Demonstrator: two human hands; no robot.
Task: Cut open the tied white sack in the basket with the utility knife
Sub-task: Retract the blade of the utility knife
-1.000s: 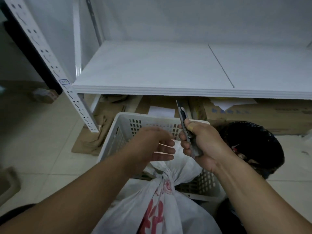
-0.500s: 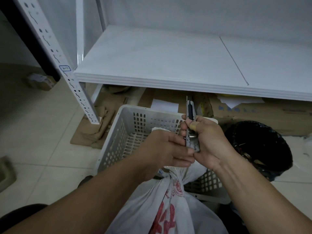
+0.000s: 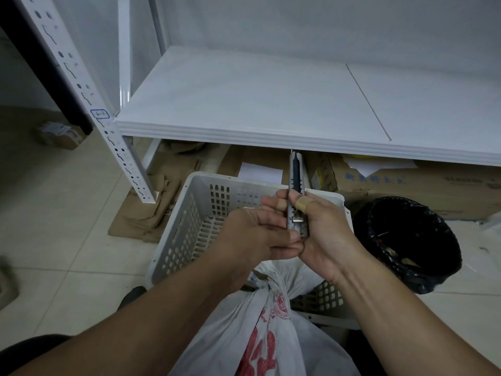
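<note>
We noted basket (image 3: 187, 229) on floor, sack (image 3: 273, 324) in its near end, neck tied, uncut. Our right hand (image 3: 328, 237) gripped knife (image 3: 296, 177) upright above sack; left hand (image 3: 252, 234) pinched its lower end. Whole cut remained, we judged.

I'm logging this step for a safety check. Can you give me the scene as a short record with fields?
Right hand: grips the utility knife upright
Left hand: fingers pinch the knife's lower end
Sack: white, neck tied, in the basket below both hands
Basket: white, on the floor in front of a shelf
Bin: black, right of the basket
</note>
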